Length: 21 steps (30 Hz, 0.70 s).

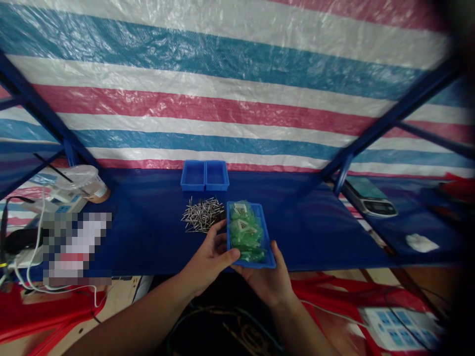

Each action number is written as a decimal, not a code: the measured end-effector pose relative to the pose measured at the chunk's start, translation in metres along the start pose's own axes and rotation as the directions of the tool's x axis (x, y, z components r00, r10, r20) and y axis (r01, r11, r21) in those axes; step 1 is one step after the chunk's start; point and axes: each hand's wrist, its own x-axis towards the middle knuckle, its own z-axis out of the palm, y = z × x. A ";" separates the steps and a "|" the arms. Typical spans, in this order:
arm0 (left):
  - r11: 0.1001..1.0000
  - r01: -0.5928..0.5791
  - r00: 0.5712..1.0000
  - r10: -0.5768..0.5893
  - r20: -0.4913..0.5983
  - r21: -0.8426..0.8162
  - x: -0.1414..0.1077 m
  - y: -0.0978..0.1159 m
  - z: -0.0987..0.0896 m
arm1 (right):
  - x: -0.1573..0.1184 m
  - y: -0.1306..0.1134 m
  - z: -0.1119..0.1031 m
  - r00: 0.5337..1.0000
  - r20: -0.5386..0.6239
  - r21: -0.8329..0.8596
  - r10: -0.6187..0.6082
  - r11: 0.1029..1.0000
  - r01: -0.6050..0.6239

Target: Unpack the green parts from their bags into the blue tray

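Observation:
A small blue plastic tray (272,254) is held between my two hands over the front of the blue table. Inside it lie several clear bags (245,232) with green contents and small printed labels. My left hand (215,254) grips the tray's left side, its thumb over the near left corner. Around the near right edge and underside, my right hand (272,282) supports the tray; part of its fingers is hidden beneath. Just left of the tray, a loose pile of thin metal pins or rivets (202,214) lies on the table.
Two joined blue bins (205,187) stand behind the pile. At left are a lidded plastic cup (83,183), white cables and a pixelated patch. A digital scale (371,198) and crumpled white tissue (422,243) sit at right. Blue metal frame bars (393,116) slant up on both sides.

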 end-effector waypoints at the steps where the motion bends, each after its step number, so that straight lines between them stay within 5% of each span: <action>1: 0.997 -0.031 0.999 0.032 -0.009 0.075 0.002 0.000 -0.001 | 0.001 0.000 -0.001 1.000 0.016 -0.026 0.008 1.000 -0.007; 7: 0.729 -0.238 0.945 0.328 -0.021 0.641 0.005 0.005 -0.013 | 0.008 0.000 0.001 0.997 0.061 -0.109 0.051 0.993 -0.045; 14: 0.635 -0.491 0.841 0.523 0.135 0.597 0.004 0.012 -0.027 | 0.032 -0.020 0.004 0.999 0.003 -0.110 0.038 0.993 -0.038; 17: 0.547 -0.478 0.843 0.506 0.183 0.687 0.012 0.019 -0.032 | 0.045 -0.031 0.013 0.999 0.033 -0.188 0.018 0.982 -0.012; 21: 0.518 -0.419 0.842 0.528 0.106 0.745 0.029 0.028 -0.041 | 0.061 -0.046 0.026 0.999 0.027 -0.266 0.017 0.964 -0.009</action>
